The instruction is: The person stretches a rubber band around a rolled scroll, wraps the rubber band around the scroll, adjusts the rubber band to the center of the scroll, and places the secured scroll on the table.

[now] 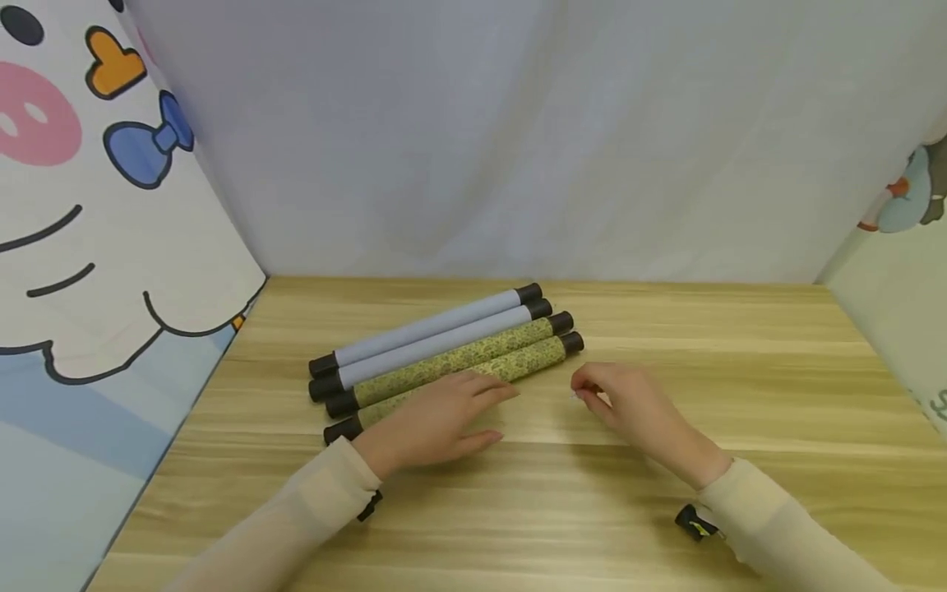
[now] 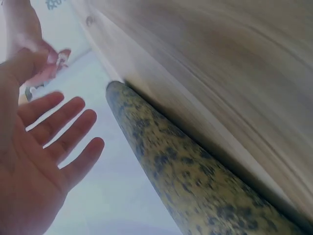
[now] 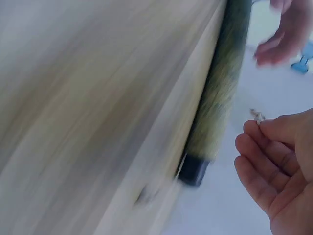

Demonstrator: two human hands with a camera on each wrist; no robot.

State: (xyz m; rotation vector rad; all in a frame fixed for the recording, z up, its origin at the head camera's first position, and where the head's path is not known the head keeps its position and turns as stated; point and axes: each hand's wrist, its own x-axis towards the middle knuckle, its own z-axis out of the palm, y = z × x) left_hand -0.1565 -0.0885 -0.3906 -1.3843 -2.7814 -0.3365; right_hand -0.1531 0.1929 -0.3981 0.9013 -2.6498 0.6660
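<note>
Four long scrolls lie side by side at a slant, with dark end caps. The two nearer ones, including the closest scroll (image 1: 534, 360), have a yellow-green speckled pattern. My left hand (image 1: 432, 421) is over the closest scroll's near side in the head view, its fingers spread and holding nothing; the left wrist view shows the same hand (image 2: 41, 152) beside the speckled roll (image 2: 168, 159). To the right of the scrolls' capped ends, my right hand (image 1: 638, 409) pinches a tiny whitish piece (image 3: 258, 117) between thumb and forefinger. What the piece is, I cannot tell.
Behind the speckled pair lie two pale lavender scrolls (image 1: 436, 330). A wood-grain table (image 1: 740, 353) carries everything, with a plain pale curtain (image 1: 518, 140) along its back. Cartoon-printed cloth (image 1: 126, 255) hangs at the left. Small black devices, such as this one (image 1: 694, 521), sit at the sleeves.
</note>
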